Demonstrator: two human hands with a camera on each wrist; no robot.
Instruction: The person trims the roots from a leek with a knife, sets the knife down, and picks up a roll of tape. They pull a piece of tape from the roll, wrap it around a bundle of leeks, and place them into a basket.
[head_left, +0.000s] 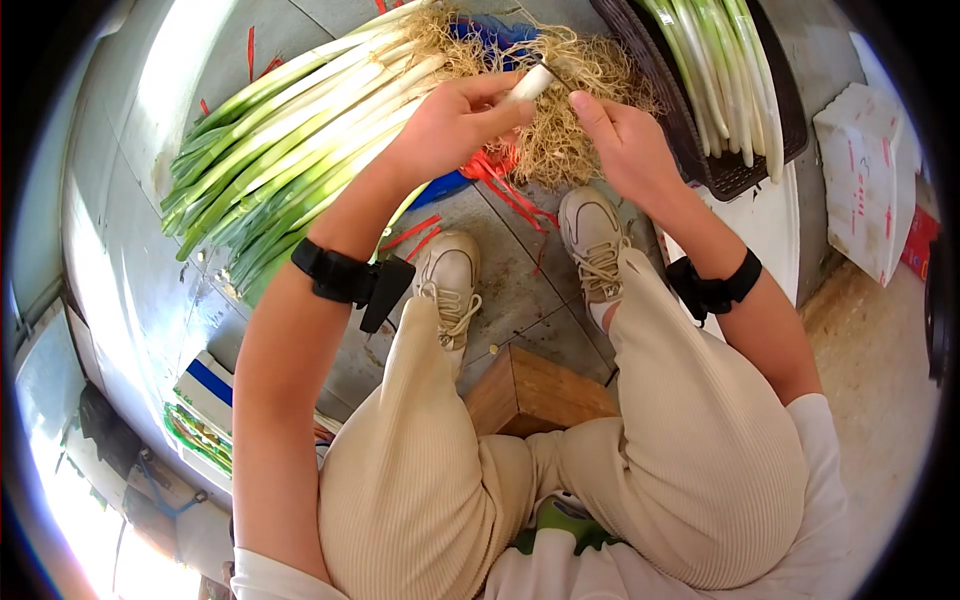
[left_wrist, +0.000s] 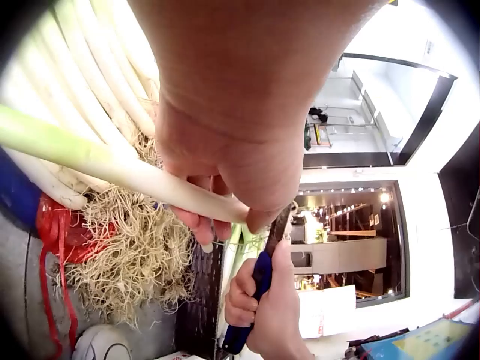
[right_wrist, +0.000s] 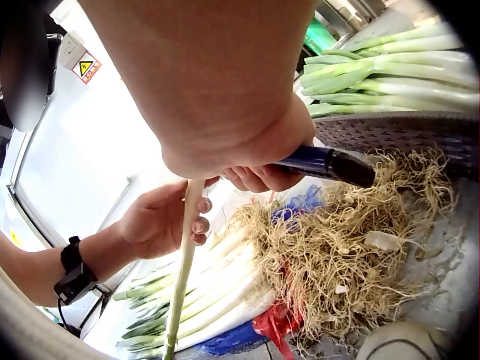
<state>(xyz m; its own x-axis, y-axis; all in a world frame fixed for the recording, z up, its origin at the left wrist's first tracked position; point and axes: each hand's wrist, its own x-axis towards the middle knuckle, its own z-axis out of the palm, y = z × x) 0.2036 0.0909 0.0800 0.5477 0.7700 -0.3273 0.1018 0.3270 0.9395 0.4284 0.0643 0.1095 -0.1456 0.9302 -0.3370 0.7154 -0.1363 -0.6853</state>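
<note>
My left hand (head_left: 455, 125) grips the white end of a leek (left_wrist: 161, 184), whose stalk runs off to the left in the left wrist view. My right hand (left_wrist: 274, 307) holds a knife by its blue handle (left_wrist: 261, 279), the blade (left_wrist: 279, 229) against the leek's root end. The handle's dark butt (right_wrist: 351, 169) sticks out of the right fist in the right wrist view. Under both hands lies a heap of stringy roots (right_wrist: 337, 247), beside a pile of leeks (head_left: 310, 120) with white ends toward the roots.
A dark woven basket (head_left: 735, 175) at the upper right holds trimmed leeks (head_left: 715, 70). Red strips (head_left: 505, 190) and blue plastic (right_wrist: 232, 339) lie by the roots. A wooden block (head_left: 535, 390) stands between the legs, and a white box (head_left: 865, 180) at the right.
</note>
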